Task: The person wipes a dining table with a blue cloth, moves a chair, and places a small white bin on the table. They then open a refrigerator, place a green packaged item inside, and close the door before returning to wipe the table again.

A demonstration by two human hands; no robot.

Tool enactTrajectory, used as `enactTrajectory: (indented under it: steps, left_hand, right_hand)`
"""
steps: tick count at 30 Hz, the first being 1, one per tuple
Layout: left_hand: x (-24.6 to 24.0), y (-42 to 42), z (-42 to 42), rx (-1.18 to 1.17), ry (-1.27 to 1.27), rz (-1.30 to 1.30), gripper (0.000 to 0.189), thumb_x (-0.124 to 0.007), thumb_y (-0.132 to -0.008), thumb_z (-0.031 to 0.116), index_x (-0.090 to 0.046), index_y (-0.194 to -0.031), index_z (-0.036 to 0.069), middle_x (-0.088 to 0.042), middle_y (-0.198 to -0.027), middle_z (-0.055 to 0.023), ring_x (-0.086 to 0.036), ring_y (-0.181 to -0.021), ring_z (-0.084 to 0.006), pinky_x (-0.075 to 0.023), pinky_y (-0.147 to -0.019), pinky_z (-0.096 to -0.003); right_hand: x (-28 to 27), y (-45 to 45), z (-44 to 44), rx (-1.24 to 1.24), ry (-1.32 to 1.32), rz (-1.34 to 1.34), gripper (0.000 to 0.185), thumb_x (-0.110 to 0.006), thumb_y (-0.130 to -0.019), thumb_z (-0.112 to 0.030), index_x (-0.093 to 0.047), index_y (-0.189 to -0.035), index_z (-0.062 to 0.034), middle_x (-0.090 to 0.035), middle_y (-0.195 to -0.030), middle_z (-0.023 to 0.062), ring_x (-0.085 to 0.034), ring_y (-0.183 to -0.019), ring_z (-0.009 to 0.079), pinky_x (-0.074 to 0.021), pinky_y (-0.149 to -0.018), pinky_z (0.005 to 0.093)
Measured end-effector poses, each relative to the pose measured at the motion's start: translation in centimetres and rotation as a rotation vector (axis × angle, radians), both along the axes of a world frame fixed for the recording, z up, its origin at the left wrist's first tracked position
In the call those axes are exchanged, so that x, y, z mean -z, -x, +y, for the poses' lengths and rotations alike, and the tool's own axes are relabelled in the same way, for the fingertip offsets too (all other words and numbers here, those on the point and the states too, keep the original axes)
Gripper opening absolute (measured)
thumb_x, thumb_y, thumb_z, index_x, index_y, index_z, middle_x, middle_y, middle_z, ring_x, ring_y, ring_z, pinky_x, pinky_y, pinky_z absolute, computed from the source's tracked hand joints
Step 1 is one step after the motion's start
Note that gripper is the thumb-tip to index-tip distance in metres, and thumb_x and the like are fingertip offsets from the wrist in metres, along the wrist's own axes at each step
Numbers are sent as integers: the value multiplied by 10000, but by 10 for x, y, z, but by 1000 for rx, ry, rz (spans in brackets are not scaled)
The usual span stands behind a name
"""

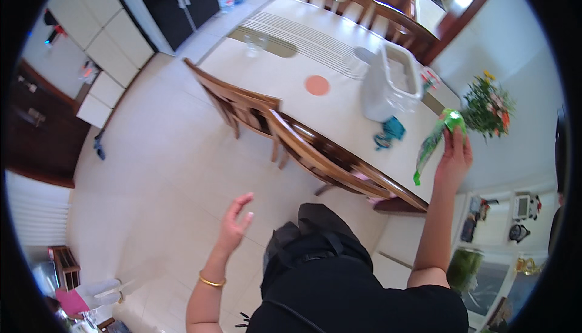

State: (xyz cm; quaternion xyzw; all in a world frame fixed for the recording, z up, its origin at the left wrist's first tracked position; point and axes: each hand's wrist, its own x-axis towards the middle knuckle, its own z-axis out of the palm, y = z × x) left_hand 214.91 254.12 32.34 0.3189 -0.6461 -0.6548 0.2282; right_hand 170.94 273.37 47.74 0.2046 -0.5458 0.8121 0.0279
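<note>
My right hand (456, 153) grips a crumpled green plastic packet (429, 144) above the right end of the dining table (336, 110). What the packet contains cannot be seen. Over the floor hangs my left hand (236, 224), holding nothing, its thumb and fingers apart. A teal crumpled cloth or wrapper (390, 132) lies on the tabletop to the left of the packet. Just beyond it stands a tall white plastic bin (376, 90), with clear plastic showing at its rim.
Two wooden chairs (318, 165) line the near side of the table. A drinking glass (254, 44) stands towards its far left. Flowers (489, 105) are by the right wall, above shelves (491, 242) holding small items. Another person (75, 301) is at the lower left.
</note>
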Motion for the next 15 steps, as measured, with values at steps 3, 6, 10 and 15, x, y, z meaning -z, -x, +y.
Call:
enactTrajectory:
  steps: [3,6,10,15]
  left_hand:
    - [-42,-5,-28,72,98,38,487,-598,-878,67,-478,-1349,36,-500,-1363,-114,-464,-1287,-229,-352,-1093,-354]
    - [-75,-4,-72,158,286,96,600,-648,-851,72,-423,-1406,52,-422,-1451,-114,-425,-1330,-256,-319,-1115,-370]
    - [-99,3,-151,-11,578,90,697,-732,-788,85,-417,-1407,38,-430,-1433,-167,-443,-1308,-313,-371,-1078,-393]
    - [-89,-29,-294,-255,770,-147,641,-768,-747,97,-501,-1321,-3,-517,-1330,-192,-551,-1192,-354,-484,-963,-406]
  right_hand:
    - [-22,-85,-65,-104,54,38,181,-594,-942,-66,-625,-1077,51,-652,-1060,100,-636,-959,161,-535,-875,288]
    - [-19,-167,-139,-298,78,15,174,-552,-955,-36,-618,-1088,54,-648,-1063,109,-632,-972,164,-532,-872,300]
    - [8,-249,-253,-608,144,-162,175,-544,-942,-4,-623,-1086,57,-634,-1055,120,-626,-960,155,-543,-827,303]
    - [13,-307,-420,-1072,-14,-347,111,-590,-910,28,-666,-969,82,-616,-1045,123,-610,-913,132,-541,-782,271]
